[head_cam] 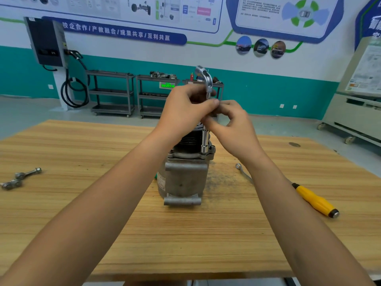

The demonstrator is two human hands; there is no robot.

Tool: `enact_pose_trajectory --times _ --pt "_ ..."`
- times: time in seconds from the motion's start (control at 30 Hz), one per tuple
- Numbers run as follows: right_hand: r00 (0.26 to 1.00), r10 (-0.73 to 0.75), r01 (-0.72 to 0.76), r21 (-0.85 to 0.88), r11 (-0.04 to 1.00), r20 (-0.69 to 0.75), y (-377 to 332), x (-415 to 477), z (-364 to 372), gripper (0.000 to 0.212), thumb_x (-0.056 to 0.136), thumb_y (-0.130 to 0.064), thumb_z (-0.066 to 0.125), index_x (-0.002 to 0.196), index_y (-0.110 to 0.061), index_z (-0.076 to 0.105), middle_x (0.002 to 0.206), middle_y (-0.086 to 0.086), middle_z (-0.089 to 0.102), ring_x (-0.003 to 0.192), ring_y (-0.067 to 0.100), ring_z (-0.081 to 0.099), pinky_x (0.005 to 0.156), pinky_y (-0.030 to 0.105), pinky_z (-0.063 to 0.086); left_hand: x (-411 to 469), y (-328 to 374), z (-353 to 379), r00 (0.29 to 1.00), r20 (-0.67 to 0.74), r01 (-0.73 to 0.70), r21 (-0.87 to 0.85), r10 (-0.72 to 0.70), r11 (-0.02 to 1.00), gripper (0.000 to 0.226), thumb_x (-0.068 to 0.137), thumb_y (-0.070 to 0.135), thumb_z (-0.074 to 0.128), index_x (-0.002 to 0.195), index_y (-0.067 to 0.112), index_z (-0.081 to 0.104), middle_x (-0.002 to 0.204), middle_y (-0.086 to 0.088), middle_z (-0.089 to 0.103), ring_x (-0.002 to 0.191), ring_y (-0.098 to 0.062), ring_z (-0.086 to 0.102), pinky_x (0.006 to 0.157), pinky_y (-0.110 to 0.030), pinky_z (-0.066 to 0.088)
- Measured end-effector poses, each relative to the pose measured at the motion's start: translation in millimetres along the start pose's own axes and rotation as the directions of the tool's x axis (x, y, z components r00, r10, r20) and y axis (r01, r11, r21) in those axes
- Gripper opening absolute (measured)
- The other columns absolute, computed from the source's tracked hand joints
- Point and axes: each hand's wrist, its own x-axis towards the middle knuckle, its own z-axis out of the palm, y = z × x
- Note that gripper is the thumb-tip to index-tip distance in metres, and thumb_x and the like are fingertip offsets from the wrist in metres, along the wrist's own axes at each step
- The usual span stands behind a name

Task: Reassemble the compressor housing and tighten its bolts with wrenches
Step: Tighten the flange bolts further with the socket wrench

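A grey metal compressor [182, 178] stands upright in the middle of the wooden table [82, 203], its black finned housing on top partly hidden by my hands. An L-shaped socket wrench [204, 141] stands vertically, its lower socket seated on a bolt at the housing flange on the right, its bent end [204, 76] sticking up above my hands. My left hand [185, 109] grips the wrench shaft from the left. Meeting it from the right, my right hand [233, 124] pinches the same shaft with curled fingers.
Two loose bolts with nuts [20, 177] lie near the table's left edge. A flat spanner [243, 172] and a yellow-handled screwdriver [315, 200] lie right of the compressor. Dark grit dusts the wood beside it. Metal shelf carts [111, 93] stand along the far wall.
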Motion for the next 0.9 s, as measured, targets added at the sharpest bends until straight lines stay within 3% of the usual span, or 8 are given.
enact_pose_trajectory --times 0.13,0.23,0.33,0.5,0.6,0.67,0.77,0.9 --pt "0.998 0.014 -0.016 0.033 0.999 0.056 0.2 0.6 -5.6 0.020 0.088 -0.023 0.062 0.081 -0.041 0.058 0.099 -0.022 0.049 0.098 -0.007 0.049 0.083 0.000 0.033 0.6 0.7 -2.7 0.998 0.063 -0.022 -0.060 0.026 0.998 0.028 0.085 -0.001 0.060 0.102 0.021 0.060 0.088 0.009 0.065 0.077 0.005 0.064 0.072 -0.011 0.051" --pt "0.980 0.037 -0.050 0.061 0.997 0.198 1.5 -0.1 -6.0 0.022 0.093 -0.015 0.054 0.090 -0.036 0.062 0.109 -0.013 0.053 0.110 0.005 0.048 0.096 0.018 0.035 0.5 1.6 -3.2 0.994 0.109 -0.019 -0.063 0.026 0.998 0.027 0.088 -0.003 0.054 0.091 0.024 0.057 0.086 0.007 0.065 0.074 0.010 0.063 0.072 -0.009 0.049" --pt "0.990 0.005 -0.007 0.010 1.000 0.138 4.8 -1.9 -5.1 0.013 0.092 -0.014 0.057 0.098 -0.022 0.067 0.104 -0.012 0.055 0.108 0.008 0.050 0.093 0.023 0.039 -0.2 1.2 -2.4 0.990 0.138 -0.034 0.014 0.032 0.999 0.021 0.091 0.005 0.054 0.092 0.026 0.058 0.085 0.013 0.064 0.075 0.013 0.061 0.069 -0.007 0.048" --pt "0.999 0.025 -0.026 -0.040 0.999 -0.032 7.5 -3.1 -2.8 0.007 0.081 -0.026 0.071 0.078 -0.025 0.064 0.088 -0.014 0.052 0.088 0.000 0.051 0.075 0.005 0.035 0.5 -2.2 -1.2 0.997 0.061 -0.059 0.175 0.049 0.983 0.028 0.085 0.012 0.065 0.112 0.014 0.065 0.082 0.004 0.065 0.078 -0.003 0.062 0.074 -0.019 0.051" --pt "0.998 0.045 -0.043 -0.067 0.997 0.031 8.6 -1.3 -3.6 0.008 0.084 -0.029 0.067 0.087 -0.022 0.064 0.097 -0.012 0.051 0.100 0.006 0.050 0.084 0.014 0.036 1.7 -3.4 -1.3 0.995 0.089 -0.059 0.143 0.046 0.988 0.034 0.086 0.006 0.063 0.120 0.006 0.060 0.077 0.015 0.058 0.066 0.014 0.057 0.066 -0.003 0.046" --pt "0.990 0.037 -0.032 -0.039 0.999 0.138 6.3 -1.6 -3.7 0.010 0.091 -0.023 0.059 0.096 -0.019 0.066 0.099 -0.015 0.051 0.106 0.005 0.048 0.091 0.019 0.035 2.5 -3.5 -1.5 0.995 0.093 -0.046 0.145 0.033 0.988 0.035 0.088 0.003 0.058 0.123 0.006 0.057 0.082 0.014 0.058 0.073 0.009 0.057 0.068 -0.002 0.045" --pt "0.991 0.004 0.002 -0.050 0.999 0.133 6.7 -1.8 -3.1 0.016 0.093 -0.014 0.055 0.097 -0.007 0.069 0.090 -0.021 0.051 0.096 0.003 0.048 0.084 0.018 0.036 0.9 -3.7 -0.7 0.995 0.095 -0.036 0.156 0.021 0.987 0.027 0.091 0.003 0.051 0.115 0.008 0.062 0.094 0.002 0.065 0.086 -0.005 0.060 0.076 -0.009 0.046" --pt "0.999 0.036 -0.037 -0.028 0.999 -0.009 7.5 -4.0 -1.7 0.011 0.082 -0.018 0.069 0.092 -0.021 0.065 0.096 -0.004 0.058 0.098 0.012 0.054 0.086 0.027 0.042 -4.9 -4.7 3.1 0.993 0.116 -0.058 0.178 0.037 0.982 0.020 0.086 0.012 0.063 0.105 0.019 0.064 0.085 0.009 0.065 0.085 -0.006 0.063 0.082 -0.025 0.053"
